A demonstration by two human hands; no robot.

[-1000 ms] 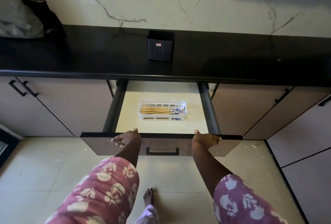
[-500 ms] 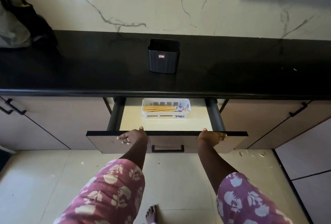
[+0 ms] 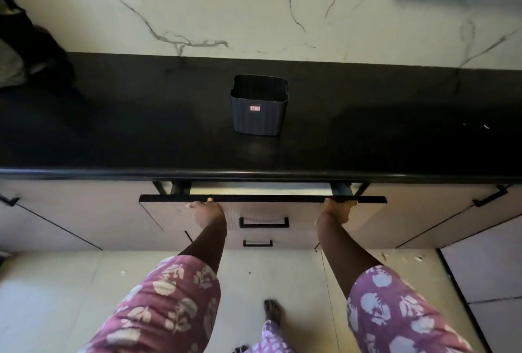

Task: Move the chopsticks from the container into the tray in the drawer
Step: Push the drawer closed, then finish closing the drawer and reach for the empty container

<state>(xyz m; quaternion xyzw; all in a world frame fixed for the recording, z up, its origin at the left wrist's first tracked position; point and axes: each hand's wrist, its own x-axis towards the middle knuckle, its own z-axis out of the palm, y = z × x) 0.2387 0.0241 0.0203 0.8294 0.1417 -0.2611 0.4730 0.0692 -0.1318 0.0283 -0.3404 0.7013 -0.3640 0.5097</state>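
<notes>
Drawer (image 3: 262, 212) now nearly shut, tray hidden, both hands (image 3: 207, 211) (image 3: 337, 210) flat against its front

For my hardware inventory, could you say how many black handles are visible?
4: top drawer handle, lower drawer handle, far-left door handle, right door handle. Others may be out of frame.

Drawer (image 3: 262, 212): only a narrow slit is left open under the countertop (image 3: 141, 138) edge; entry from above is blocked by that edge. Front panel is occupied left and right of the handle (image 3: 264, 222) by both hands. Container (image 3: 258, 105), behind the drawer: open-topped, clear surface all around.
</notes>
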